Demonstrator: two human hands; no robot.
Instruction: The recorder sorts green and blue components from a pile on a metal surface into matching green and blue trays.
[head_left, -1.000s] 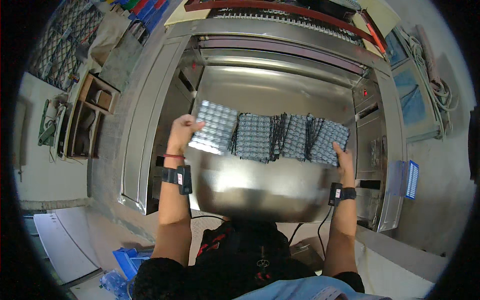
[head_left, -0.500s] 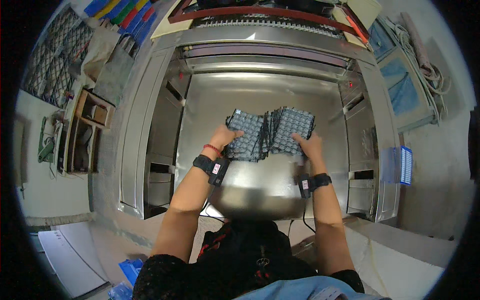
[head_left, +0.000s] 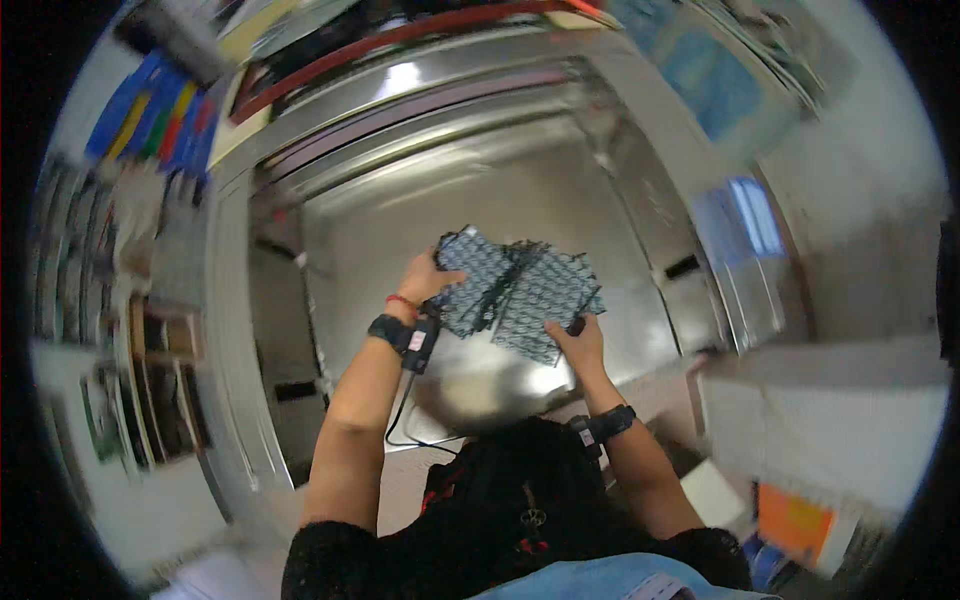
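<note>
Two patterned grey-blue knitted fabric pieces with black edges lie side by side before me. The left knitted piece point(head_left: 470, 265) is in my left hand point(head_left: 428, 283), its thumb on top and its fingers beneath the outer edge. My right hand point(head_left: 582, 342) grips the near outer corner of the right knitted piece point(head_left: 545, 300) in the same way. Dark loose strands point(head_left: 508, 275) run between the two pieces. Whether each piece is a single layer or a stack, I cannot tell. Dark straps with small boxes sit on both my wrists.
Beneath the fabric is a shiny metal tray point(head_left: 390, 225) framed by a machine point(head_left: 232, 300) with raised side walls. A blue plastic holder point(head_left: 745, 220) hangs at its right side. Wooden shelving point(head_left: 165, 340) stands left; an orange-and-white box point(head_left: 795, 520) is at lower right.
My view has turned, so the machine looks tilted. My right hand has come nearer to me with its fabric piece, which now slants downward. My left hand keeps its hold.
</note>
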